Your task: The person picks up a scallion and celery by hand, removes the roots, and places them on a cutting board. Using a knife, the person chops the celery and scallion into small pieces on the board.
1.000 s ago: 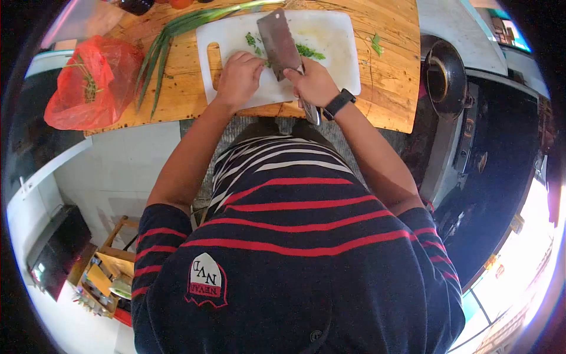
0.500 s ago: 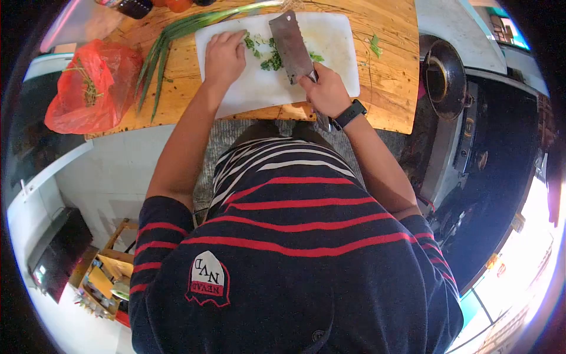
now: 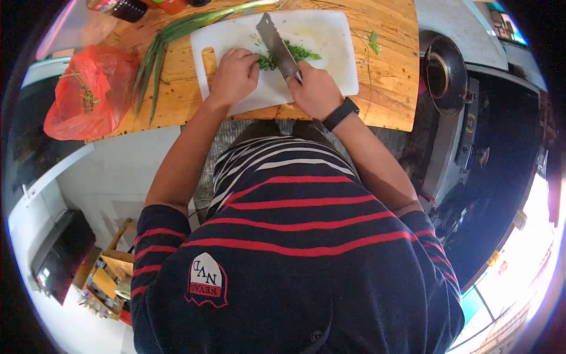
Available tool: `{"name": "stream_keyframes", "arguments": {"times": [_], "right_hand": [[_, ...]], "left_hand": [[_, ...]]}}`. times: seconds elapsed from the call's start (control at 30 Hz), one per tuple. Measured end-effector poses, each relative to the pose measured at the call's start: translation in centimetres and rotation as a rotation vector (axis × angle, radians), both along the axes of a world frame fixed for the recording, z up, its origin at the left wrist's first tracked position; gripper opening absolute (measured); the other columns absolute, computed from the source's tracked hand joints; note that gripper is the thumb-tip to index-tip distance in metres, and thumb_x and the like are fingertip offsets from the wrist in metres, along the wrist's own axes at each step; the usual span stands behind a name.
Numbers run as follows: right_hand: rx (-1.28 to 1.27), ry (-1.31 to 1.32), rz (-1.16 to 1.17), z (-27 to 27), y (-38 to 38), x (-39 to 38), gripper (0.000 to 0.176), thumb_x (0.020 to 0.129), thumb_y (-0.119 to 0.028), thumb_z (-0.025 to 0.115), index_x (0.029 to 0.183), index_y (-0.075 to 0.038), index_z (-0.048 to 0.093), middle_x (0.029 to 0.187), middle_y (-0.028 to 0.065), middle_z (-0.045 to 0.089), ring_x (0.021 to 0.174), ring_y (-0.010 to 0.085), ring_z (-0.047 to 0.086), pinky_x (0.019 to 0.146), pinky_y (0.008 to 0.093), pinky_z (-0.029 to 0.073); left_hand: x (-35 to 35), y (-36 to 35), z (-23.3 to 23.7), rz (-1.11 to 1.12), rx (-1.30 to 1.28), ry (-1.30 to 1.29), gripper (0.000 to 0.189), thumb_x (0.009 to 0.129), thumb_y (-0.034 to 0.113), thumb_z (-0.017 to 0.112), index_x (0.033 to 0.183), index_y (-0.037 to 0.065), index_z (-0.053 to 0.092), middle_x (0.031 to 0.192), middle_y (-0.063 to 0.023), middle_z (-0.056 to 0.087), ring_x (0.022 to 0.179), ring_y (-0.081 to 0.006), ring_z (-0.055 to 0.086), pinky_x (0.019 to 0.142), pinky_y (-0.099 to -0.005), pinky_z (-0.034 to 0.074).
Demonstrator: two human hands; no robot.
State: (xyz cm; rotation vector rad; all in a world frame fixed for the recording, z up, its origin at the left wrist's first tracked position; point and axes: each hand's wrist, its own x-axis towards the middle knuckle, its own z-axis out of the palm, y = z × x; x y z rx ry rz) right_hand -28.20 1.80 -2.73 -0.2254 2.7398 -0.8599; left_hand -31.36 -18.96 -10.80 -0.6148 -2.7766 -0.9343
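Observation:
In my right hand (image 3: 318, 93) is a cleaver (image 3: 276, 44), its broad metal blade pointing away and leaning left across a heap of chopped greens (image 3: 303, 53). The fingers are wrapped around its handle. My left hand (image 3: 236, 74) rests on the left part of the white cutting board (image 3: 333, 35). Its fingers are bent together, with thumb and fingertips against the left side of the greens, just left of the blade. Part of the heap is hidden beneath the cleaver.
Long green onions (image 3: 177, 29) lie on the wooden table (image 3: 389, 71) behind and left of the board. A red plastic bag (image 3: 109, 88) with stems sits at the left. Leaf scraps (image 3: 374, 42) lie right of the board. A dark wok (image 3: 445, 76) stands beyond the table's right edge.
My left hand has moved right, up to the greens, uncovering the board's handle slot. The greens are gathered closer together. The cleaver has shifted left and tilted more onto its edge.

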Motion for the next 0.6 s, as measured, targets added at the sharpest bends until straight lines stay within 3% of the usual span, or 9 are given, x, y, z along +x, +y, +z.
{"name": "stream_keyframes", "arguments": {"times": [0.37, 0.6], "right_hand": [[0.071, 0.019, 0.025, -0.6, -2.4, 0.6, 0.024, 0.087, -0.022, 0.060, 0.090, 0.001, 0.053, 0.071, 0.0274, 0.063, 0.070, 0.0468, 0.062, 0.066, 0.0565, 0.049], [0.147, 0.010, 0.016, -1.4, -3.0, -0.8, 0.019, 0.089, -0.018, 0.051, 0.092, 0.000, 0.050, 0.073, 0.0265, 0.065, 0.070, 0.0453, 0.066, 0.065, 0.0550, 0.053]], "left_hand": [[0.9, 0.4, -0.9, 0.004, -0.025, -0.034, 0.018, 0.078, 0.010, 0.066, 0.095, 0.004, 0.072, 0.095, -0.0121, 0.067, 0.095, -0.0322, 0.060, 0.086, -0.0418, 0.049], [0.3, 0.3, -0.7, -0.029, -0.013, -0.003, 0.014, 0.077, 0.008, 0.065, 0.090, 0.002, 0.070, 0.090, -0.0125, 0.066, 0.092, -0.0321, 0.061, 0.084, -0.0420, 0.049]]}}
